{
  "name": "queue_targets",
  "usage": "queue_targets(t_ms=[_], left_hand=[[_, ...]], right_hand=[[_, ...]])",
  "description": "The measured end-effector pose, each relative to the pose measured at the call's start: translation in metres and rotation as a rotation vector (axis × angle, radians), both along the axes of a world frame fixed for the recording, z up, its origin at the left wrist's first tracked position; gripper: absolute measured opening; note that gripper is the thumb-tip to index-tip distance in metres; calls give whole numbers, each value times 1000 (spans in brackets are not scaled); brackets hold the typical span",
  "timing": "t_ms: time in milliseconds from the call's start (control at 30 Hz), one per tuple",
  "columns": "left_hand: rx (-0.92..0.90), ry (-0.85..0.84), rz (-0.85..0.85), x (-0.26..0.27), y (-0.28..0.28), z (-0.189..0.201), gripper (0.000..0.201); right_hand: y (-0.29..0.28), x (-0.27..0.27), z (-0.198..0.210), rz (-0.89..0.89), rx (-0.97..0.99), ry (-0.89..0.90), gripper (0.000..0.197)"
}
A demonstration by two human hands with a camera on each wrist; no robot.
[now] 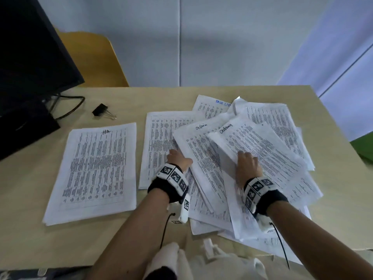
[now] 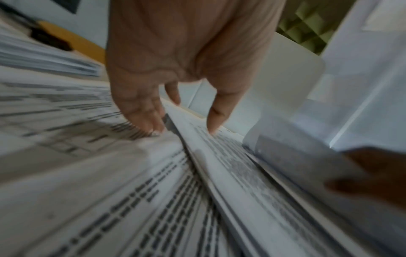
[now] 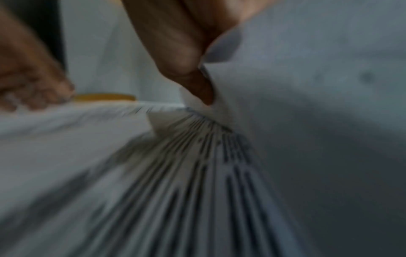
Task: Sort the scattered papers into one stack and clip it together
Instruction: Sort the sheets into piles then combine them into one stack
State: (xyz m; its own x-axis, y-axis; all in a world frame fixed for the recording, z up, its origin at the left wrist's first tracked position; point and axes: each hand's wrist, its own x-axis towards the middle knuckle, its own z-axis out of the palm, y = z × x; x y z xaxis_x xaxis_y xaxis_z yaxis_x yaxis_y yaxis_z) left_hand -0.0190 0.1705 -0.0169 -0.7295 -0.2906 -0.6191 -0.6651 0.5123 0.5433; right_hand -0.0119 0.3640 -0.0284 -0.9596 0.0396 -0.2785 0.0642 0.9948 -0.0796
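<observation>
Printed sheets lie scattered in an overlapping pile (image 1: pixel 268 138) on the right half of the table (image 1: pixel 30 188). A squared stack marked "HR" (image 1: pixel 94 170) lies at the left, with another flat stack (image 1: pixel 159 142) beside it. My right hand (image 1: pixel 242 158) (image 3: pixel 206 93) pinches the near left edge of the top "Admin" sheaf (image 1: pixel 256 142), which is lifted and curled. My left hand (image 1: pixel 177 156) (image 2: pixel 182 125) straddles the left edge of a second "Admin" sheaf (image 1: pixel 199 156): straight fingertips (image 2: pixel 151 125) touch the page below, the thumb (image 2: pixel 214 120) rests on top. A black binder clip (image 1: pixel 101 111) lies apart at the back left.
A black monitor (image 1: pixel 30 67) and its cables (image 1: pixel 70 108) fill the back left corner, with a yellow chair back (image 1: pixel 96 59) behind the table. Grey partition walls stand beyond the far edge. White cloth (image 1: pixel 201 261) lies at the near edge.
</observation>
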Motion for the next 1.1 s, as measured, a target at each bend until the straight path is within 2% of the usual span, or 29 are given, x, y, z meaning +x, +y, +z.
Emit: queue_targets(t_ms=[67, 100, 167, 233, 267, 300, 333, 400, 467, 567, 633, 667, 700, 767, 833, 900, 1000, 1067, 1100], left_hand=[[-91, 163, 9, -1, 14, 1, 66], [-129, 220, -23, -1, 22, 1, 64], [-94, 203, -159, -1, 40, -4, 43], [21, 120, -239, -2, 60, -2, 8], [69, 102, -251, -5, 69, -6, 26], [91, 84, -283, -6, 77, -9, 36], [103, 68, -313, -7, 86, -9, 35], [112, 21, -374, -7, 106, -4, 14], [115, 21, -346, -7, 117, -9, 29], [123, 117, -116, -11, 113, -8, 33], [116, 187, 55, -18, 96, -4, 34], [113, 210, 121, -22, 85, -4, 36], [115, 214, 165, -26, 73, -6, 37], [122, 215, 192, -29, 57, -6, 40], [142, 207, 165, -30, 46, -9, 41], [201, 211, 142, -26, 39, -8, 43], [312, 165, 127, -15, 37, -6, 41], [321, 152, 91, -9, 37, -12, 36], [284, 142, 78, -7, 37, -15, 42]], right_hand=[[15, -10, 12, -140, -207, 103, 24], [25, -16, 19, -252, -329, 118, 27], [43, -24, 31, -446, -567, 146, 40], [54, -27, 37, -538, -734, 184, 52], [54, -27, 38, -541, -777, 194, 59], [54, -26, 37, -515, -789, 201, 65], [52, -24, 34, -462, -783, 210, 71], [50, -21, 27, -358, -751, 212, 76], [50, -20, 23, -326, -720, 185, 72], [48, -19, 33, -319, -694, 252, 72], [50, -22, 40, -299, -659, 358, 76], [50, -23, 42, -291, -649, 355, 73], [47, -25, 43, -280, -663, 321, 63], [35, -28, 41, -252, -726, 185, 21], [19, -26, 31, -201, -774, 50, 42], [2, -22, 24, -181, -799, -4, 48], [-4, -25, 22, -247, -800, 137, 44], [1, -33, 26, -313, -805, 304, 30], [5, -38, 30, -325, -793, 370, 24]])
